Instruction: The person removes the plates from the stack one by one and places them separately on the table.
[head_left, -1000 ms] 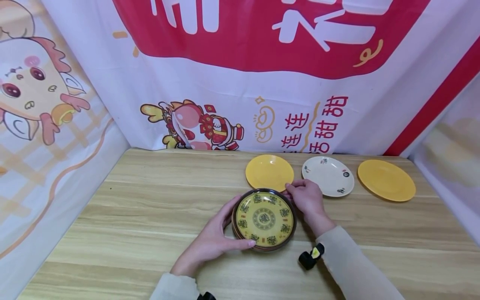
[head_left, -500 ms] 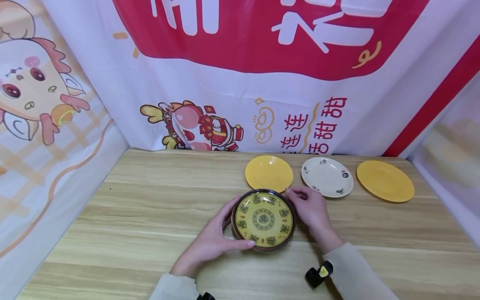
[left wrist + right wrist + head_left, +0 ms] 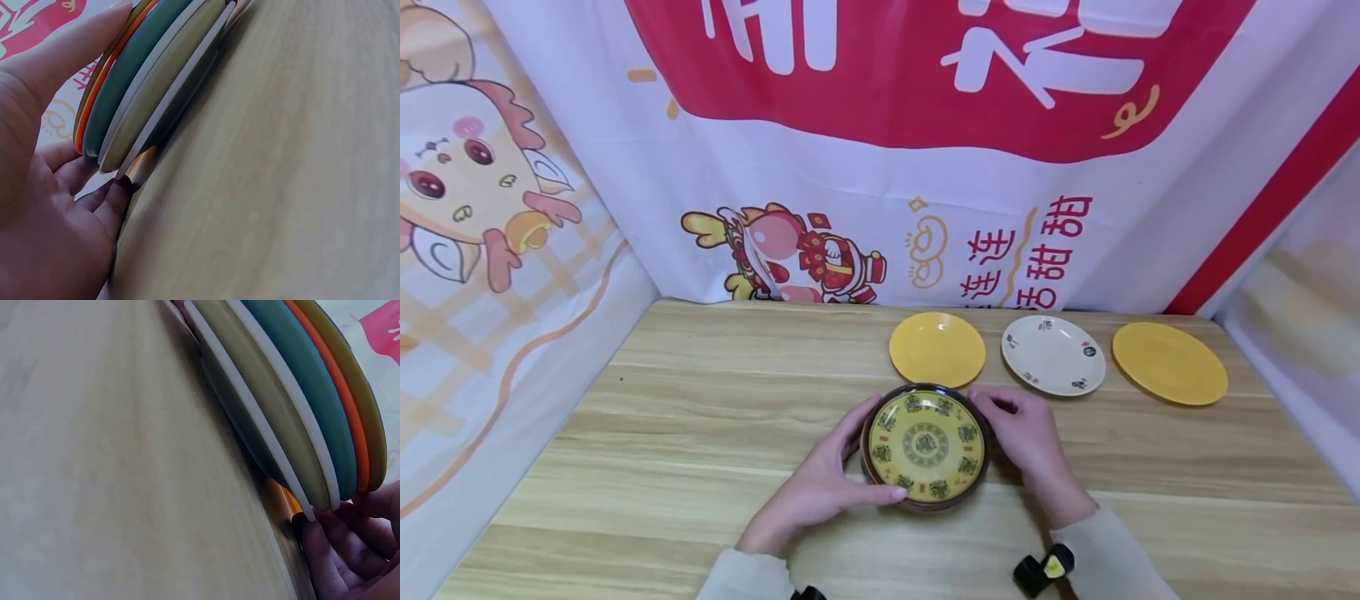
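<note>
A stack of plates [image 3: 925, 446] stands near the middle of the table, topped by a yellow patterned plate with a dark rim. In the wrist views its edges show as several layers, among them an orange plate [image 3: 110, 72], a teal plate [image 3: 312, 375] and white rims. My left hand [image 3: 827, 475] grips the stack's left side, thumb over the top rim and fingers under the lower edges. At the upper right side, my right hand [image 3: 1021, 429] holds the rims with bent fingers. Its fingertips [image 3: 310, 528] meet the lowest white rim.
Behind the stack lies a yellow plate [image 3: 937, 348], close to its far rim. A white plate with small dark motifs [image 3: 1052, 354] and another yellow plate [image 3: 1170, 363] lie farther right. Printed cloth [image 3: 865, 192] hangs along the table's back edge [image 3: 775, 305].
My right hand has slid slightly toward me along the stack's right side, its forearm swinging outward. The stack sits slightly nearer to me. My left hand keeps its grip.
</note>
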`<state>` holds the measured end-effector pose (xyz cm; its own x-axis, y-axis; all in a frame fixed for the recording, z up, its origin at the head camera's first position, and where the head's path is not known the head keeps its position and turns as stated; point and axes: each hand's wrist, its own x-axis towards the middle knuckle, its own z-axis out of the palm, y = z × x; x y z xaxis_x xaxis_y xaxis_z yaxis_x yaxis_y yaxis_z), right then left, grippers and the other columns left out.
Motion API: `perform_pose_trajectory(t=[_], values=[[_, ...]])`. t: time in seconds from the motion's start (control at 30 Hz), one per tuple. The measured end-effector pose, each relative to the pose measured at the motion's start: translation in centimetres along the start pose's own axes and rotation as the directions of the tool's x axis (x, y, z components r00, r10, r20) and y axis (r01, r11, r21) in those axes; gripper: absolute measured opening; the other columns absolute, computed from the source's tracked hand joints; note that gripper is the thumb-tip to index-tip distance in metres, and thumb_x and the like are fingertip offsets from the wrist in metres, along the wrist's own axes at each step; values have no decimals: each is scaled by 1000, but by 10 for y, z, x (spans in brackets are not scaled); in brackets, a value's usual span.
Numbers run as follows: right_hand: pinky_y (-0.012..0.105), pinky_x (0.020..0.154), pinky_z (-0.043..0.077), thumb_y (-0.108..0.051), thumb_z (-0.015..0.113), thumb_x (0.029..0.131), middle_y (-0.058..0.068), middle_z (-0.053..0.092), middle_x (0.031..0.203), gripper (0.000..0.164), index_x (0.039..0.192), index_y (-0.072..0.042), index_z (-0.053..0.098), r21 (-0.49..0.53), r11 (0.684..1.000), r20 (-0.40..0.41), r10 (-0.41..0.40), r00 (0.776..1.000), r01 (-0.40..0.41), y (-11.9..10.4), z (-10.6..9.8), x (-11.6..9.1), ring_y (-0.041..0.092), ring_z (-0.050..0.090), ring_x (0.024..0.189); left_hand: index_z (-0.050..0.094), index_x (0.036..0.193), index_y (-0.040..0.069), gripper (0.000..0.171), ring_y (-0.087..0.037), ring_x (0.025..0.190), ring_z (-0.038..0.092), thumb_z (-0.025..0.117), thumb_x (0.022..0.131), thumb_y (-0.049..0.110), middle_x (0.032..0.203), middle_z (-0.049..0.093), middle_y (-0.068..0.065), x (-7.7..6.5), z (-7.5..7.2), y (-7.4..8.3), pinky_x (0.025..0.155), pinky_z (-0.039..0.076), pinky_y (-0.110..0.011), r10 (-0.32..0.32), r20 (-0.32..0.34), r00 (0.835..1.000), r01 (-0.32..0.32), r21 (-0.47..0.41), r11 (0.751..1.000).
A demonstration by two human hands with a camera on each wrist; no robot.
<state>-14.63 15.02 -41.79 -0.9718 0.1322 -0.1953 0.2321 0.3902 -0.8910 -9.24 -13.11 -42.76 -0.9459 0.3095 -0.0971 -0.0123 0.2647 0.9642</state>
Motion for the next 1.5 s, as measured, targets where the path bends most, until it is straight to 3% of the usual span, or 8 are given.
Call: perform_pose_trajectory(t=[0.17,0.27,0.4,0.6,1.17,1.5], values=[[40,105,52,-49,71,102,9,77,132,40,120,-15,81,-16,1000,24,-2,1000,2,1,0,-4,25,67,120,32,170,27,118,-35,163,33,100,73,27,176,35,0,-1,-3,-2,135,17,-63,0,16,1000,0,-6,1000],[41,108,52,-51,76,98,8,76,132,43,122,-16,80,-30,999,69,-19,997,21,3,1,-7,24,68,121,32,170,26,118,-36,163,33,100,73,26,176,34,-3,-2,-4,-4,135,16,-64,-2,21,1000,3,-14,1000],[37,108,52,-45,87,90,8,75,131,47,124,-14,78,-41,998,116,-47,992,52,10,1,-9,23,68,122,31,171,26,120,-36,163,33,101,73,26,177,33,-4,-3,-3,-7,135,16,-64,-9,27,1000,10,-12,1000],[25,95,54,-37,91,87,11,75,127,50,126,-9,75,-26,997,107,-67,992,70,12,-3,-8,23,69,116,30,171,30,124,-29,163,34,102,71,30,176,33,4,1,-2,-3,136,18,-59,2,23,1000,-2,17,1000],[28,96,52,-32,88,90,10,72,123,42,122,-8,72,-39,998,123,-45,991,50,5,1,-9,23,65,113,30,171,29,121,-38,162,34,101,73,28,178,31,-3,0,-5,-3,134,19,-64,-11,26,1000,11,-4,1000],[28,94,51,-34,87,90,10,72,122,43,121,-8,72,-44,997,111,-53,992,58,4,3,-10,23,65,113,31,170,30,119,-34,161,36,101,73,28,176,34,0,0,-6,-6,135,17,-63,-2,19,1000,2,3,1000]])
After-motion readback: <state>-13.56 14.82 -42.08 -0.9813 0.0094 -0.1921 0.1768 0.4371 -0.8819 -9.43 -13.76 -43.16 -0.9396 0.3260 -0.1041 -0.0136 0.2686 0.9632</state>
